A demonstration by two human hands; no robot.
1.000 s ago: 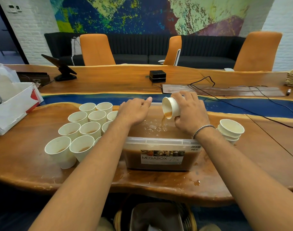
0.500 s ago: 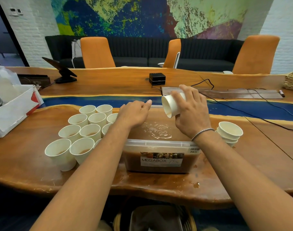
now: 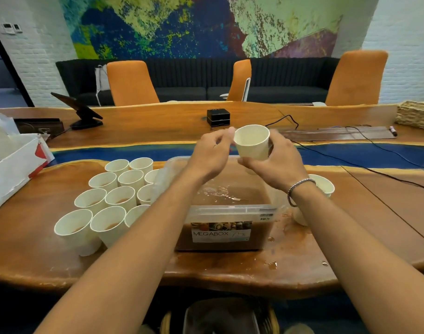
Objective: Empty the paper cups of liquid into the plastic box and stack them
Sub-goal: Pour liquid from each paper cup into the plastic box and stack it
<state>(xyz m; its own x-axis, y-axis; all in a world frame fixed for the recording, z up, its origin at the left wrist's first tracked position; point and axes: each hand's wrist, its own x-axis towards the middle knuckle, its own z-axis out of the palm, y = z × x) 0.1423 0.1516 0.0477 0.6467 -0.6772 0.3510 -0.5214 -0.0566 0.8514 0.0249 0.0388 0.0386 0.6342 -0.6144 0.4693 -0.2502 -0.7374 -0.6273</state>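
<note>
My right hand (image 3: 278, 167) grips an empty white paper cup (image 3: 253, 143), upright, above the far end of the clear plastic box (image 3: 230, 209). The box holds brown liquid and stands at the table's near edge. My left hand (image 3: 211, 153) hovers just left of the cup with curled fingers, one fingertip at its rim; whether it pinches the rim is unclear. Several paper cups with brown liquid (image 3: 120, 198) stand clustered left of the box. A stack of empty cups (image 3: 325, 185) sits right of the box, partly behind my right wrist.
Brown spills (image 3: 271, 265) dot the wood near the box's right front corner. A white carton (image 3: 11, 169) lies at the far left. Black cables (image 3: 374, 169) cross the blue strip on the right. Behind it are a small black box (image 3: 218, 117) and a tablet stand (image 3: 83, 114).
The right hand has turned the cup from tipped and pouring to upright and raised it. The left hand has left the box's far rim and risen beside the cup.
</note>
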